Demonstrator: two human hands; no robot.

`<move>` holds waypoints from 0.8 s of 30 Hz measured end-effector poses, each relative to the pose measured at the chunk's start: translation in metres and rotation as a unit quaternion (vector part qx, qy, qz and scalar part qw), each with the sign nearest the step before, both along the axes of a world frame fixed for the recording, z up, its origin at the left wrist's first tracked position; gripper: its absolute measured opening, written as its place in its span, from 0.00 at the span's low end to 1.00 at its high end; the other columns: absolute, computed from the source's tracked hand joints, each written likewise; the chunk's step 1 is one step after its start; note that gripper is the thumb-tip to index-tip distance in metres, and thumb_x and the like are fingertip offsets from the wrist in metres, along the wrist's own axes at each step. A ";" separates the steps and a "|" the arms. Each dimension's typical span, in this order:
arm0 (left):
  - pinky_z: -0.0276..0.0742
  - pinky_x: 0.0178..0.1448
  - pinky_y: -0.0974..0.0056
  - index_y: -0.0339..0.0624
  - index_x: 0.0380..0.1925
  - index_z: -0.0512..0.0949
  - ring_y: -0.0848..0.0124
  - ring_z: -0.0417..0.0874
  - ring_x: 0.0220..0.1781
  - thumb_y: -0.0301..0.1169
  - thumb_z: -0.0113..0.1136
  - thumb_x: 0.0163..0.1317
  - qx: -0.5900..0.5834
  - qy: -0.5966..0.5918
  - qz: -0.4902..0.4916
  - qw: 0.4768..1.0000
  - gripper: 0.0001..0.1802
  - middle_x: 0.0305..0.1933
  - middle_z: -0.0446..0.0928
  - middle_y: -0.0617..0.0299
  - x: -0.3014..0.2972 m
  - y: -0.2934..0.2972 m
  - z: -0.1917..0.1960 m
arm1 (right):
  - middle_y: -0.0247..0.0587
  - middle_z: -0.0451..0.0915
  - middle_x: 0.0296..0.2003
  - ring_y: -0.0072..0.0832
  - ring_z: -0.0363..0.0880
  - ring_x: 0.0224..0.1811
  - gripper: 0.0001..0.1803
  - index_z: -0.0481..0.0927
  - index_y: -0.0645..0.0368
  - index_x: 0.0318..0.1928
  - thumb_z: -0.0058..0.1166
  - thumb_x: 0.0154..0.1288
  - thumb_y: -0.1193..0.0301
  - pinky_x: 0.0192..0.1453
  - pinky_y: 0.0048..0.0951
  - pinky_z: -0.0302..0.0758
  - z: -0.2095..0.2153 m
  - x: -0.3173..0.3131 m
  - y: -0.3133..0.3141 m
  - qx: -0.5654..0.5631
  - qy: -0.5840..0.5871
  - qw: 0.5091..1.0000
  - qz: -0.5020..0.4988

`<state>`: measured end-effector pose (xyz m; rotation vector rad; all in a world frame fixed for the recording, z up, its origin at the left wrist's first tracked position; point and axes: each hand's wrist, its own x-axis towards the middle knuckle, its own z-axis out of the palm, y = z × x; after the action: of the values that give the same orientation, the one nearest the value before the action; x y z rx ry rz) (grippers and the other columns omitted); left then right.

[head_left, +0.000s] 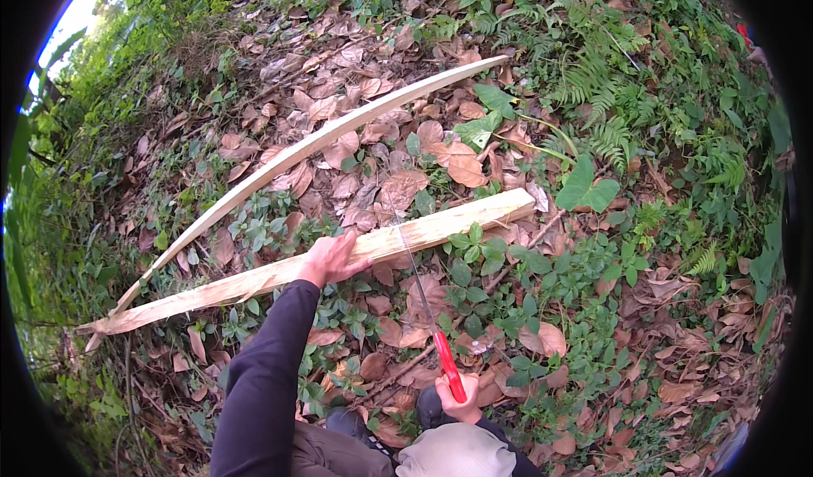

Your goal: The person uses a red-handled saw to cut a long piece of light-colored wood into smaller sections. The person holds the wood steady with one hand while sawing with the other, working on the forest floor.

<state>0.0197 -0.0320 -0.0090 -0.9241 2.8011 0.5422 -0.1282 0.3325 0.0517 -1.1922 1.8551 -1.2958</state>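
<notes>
One view only — a fisheye camera worn on the head, looking steeply down and forward at the leaf-strewn ground [593, 325], fairly near. The person's own forearms enter from the near edge; straight lines bow toward the dark rim — sky glints far left.

Right hand [461, 401]: fingers wrapped round red saw handle [450, 367], grip end hidden. Saw blade [415, 265] teeth too fine to resolve. Plank [254, 282] underside buried in leaves.
</notes>
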 end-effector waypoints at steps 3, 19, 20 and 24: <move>0.80 0.44 0.50 0.37 0.46 0.74 0.51 0.86 0.39 0.67 0.43 0.67 0.007 -0.043 0.032 0.999 0.38 0.39 0.83 0.45 -0.003 0.004 0.008 | 0.39 0.69 0.12 0.32 0.70 0.12 0.16 0.69 0.58 0.16 0.60 0.58 0.74 0.21 0.34 0.65 -0.001 -0.003 -0.024 0.036 -0.049 0.998 -0.026; 0.73 0.52 0.52 0.46 0.26 0.87 0.56 0.86 0.38 0.47 0.45 0.69 -0.109 0.052 0.353 0.928 0.25 0.33 0.86 0.53 -0.029 0.036 -0.022 | 0.39 0.70 0.12 0.35 0.74 0.12 0.15 0.72 0.58 0.17 0.62 0.57 0.74 0.21 0.34 0.68 -0.034 -0.003 0.008 -0.005 -0.036 0.999 0.002; 0.73 0.52 0.53 0.46 0.26 0.86 0.56 0.86 0.38 0.46 0.46 0.69 -0.115 0.057 0.360 0.924 0.24 0.33 0.86 0.54 -0.033 0.043 -0.021 | 0.39 0.69 0.11 0.34 0.74 0.12 0.16 0.71 0.57 0.16 0.62 0.55 0.74 0.21 0.35 0.68 -0.019 -0.003 0.024 0.029 -0.046 0.998 0.009; 0.73 0.53 0.53 0.46 0.27 0.86 0.56 0.86 0.38 0.45 0.46 0.68 -0.130 0.081 0.354 0.923 0.23 0.33 0.86 0.54 -0.037 0.038 -0.018 | 0.40 0.70 0.11 0.33 0.73 0.12 0.15 0.72 0.58 0.17 0.61 0.57 0.73 0.21 0.35 0.66 -0.032 -0.018 -0.008 0.008 0.002 1.000 0.012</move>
<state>-0.0175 0.0055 -0.0267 -2.0602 2.6444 0.3243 -0.1464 0.3243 0.0200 -1.2071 1.8442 -1.2642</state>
